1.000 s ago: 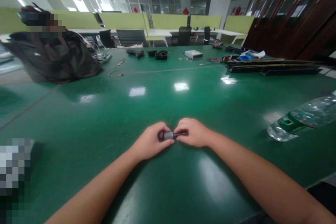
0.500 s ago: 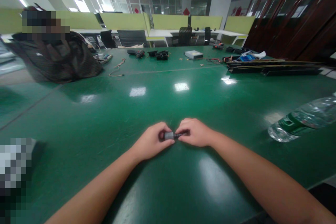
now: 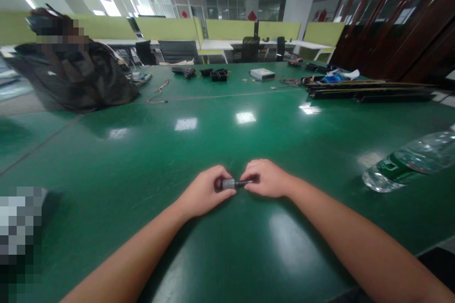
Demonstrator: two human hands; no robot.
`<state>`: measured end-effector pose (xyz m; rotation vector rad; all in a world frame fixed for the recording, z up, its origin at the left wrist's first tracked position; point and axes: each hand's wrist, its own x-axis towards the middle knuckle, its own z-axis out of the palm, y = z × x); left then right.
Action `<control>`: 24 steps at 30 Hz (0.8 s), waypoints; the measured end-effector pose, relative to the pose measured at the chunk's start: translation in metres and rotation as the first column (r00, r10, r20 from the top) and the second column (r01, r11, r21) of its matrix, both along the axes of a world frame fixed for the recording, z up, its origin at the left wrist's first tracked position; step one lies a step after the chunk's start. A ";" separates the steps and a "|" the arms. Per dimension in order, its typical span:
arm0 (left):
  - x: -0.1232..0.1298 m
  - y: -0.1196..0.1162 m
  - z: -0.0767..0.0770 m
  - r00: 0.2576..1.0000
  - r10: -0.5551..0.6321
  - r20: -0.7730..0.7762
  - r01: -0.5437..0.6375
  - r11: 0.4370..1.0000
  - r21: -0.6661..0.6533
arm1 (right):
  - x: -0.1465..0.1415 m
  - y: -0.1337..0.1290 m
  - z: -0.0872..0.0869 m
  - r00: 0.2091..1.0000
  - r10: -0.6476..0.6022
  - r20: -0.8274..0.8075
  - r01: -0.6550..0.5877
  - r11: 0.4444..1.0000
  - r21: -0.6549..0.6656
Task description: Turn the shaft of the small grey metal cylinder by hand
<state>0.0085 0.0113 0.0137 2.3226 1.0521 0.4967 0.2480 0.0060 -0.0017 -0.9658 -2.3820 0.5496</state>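
Low over the green table (image 3: 213,147), a small grey cylindrical part (image 3: 228,183) lies level between my hands. My left hand (image 3: 209,189) has its fingers and thumb closed round the part's left end. From its right side a thin dark ribbed shaft (image 3: 241,183) runs toward my right hand (image 3: 265,179). The fingertips of my right hand are pinched on the shaft's far end, which they partly hide. A narrow gap separates the two hands.
A clear plastic bottle with a green label (image 3: 398,166) lies at the right. A dark bag (image 3: 81,75) stands at the back left. Black strips (image 3: 373,91), a white box (image 3: 262,74) and black parts (image 3: 218,75) lie along the far side. A blurred pale object is at the left edge.
My right hand has shifted slightly to the right, so a little more of the dark shaft shows. My left hand stays almost where it was.
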 end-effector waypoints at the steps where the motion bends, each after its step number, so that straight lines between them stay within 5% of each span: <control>1: 0.000 0.000 0.000 1.000 0.000 0.000 0.000 1.000 0.001 | 0.000 0.000 0.000 1.000 -0.002 0.000 0.002 1.000 0.000; 24: 0.000 0.000 0.000 1.000 0.020 0.007 -0.020 1.000 0.006 | 0.037 0.006 0.012 0.991 -0.125 0.046 0.132 0.965 -0.226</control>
